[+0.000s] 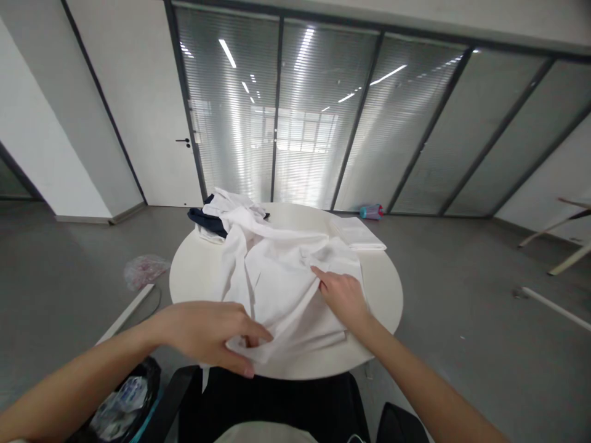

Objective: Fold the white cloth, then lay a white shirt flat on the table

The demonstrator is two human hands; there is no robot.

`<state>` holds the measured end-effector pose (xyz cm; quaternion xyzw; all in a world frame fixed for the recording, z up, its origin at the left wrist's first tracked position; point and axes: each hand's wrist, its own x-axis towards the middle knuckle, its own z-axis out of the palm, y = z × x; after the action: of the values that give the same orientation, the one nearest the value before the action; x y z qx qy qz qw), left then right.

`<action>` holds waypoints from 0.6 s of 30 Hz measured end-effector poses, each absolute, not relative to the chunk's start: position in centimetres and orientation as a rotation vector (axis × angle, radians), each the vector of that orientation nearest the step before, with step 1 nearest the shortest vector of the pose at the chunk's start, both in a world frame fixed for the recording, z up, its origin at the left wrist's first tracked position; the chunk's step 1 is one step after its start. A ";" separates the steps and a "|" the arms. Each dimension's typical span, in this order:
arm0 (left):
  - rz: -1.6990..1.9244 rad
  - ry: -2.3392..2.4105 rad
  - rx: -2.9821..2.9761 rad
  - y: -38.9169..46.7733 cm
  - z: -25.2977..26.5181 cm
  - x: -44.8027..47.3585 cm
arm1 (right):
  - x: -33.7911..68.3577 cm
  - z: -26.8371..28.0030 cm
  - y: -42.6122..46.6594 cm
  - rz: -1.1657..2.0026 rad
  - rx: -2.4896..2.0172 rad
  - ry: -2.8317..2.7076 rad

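A rumpled white garment [281,264] is spread over the round white table [194,271], with folds running toward its near edge. My left hand [217,332] is at the near left edge of the garment, thumb and forefinger apart, with some fabric between them but not visibly pinched. On the garment's right part rests my right hand [344,296], forefinger stretched out along the fabric; its other fingers are partly hidden. A folded white cloth [357,234] lies at the back right of the table. Dark navy fabric [207,221] shows under white cloth at the back left.
Below the table's near edge is a black chair [277,406]. A bin with a black liner [124,400] stands at lower left. On the floor lie a clear plastic bag [145,271] and a blue-and-red bundle [370,211]. Glass partitions [314,123] with blinds stand behind.
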<state>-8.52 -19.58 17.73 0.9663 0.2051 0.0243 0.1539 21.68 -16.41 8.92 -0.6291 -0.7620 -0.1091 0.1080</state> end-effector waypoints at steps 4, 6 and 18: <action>0.419 0.651 2.623 -13.7 17.4 -4.6 | 21.2 8.4 -19.4 -0.179 -2.005 -2.272; 0.555 0.799 2.739 -9.3 16.2 -2.3 | 20.4 8.3 -20.6 -0.015 -1.900 -2.342; 0.521 1.504 2.786 3.3 14.1 2.5 | 20.5 8.5 -23.6 0.856 -1.396 -1.887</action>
<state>2.52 3.28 14.13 0.8679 0.4684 0.1622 -0.0334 20.54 -23.60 8.51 -0.5302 -0.7164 0.3250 0.3162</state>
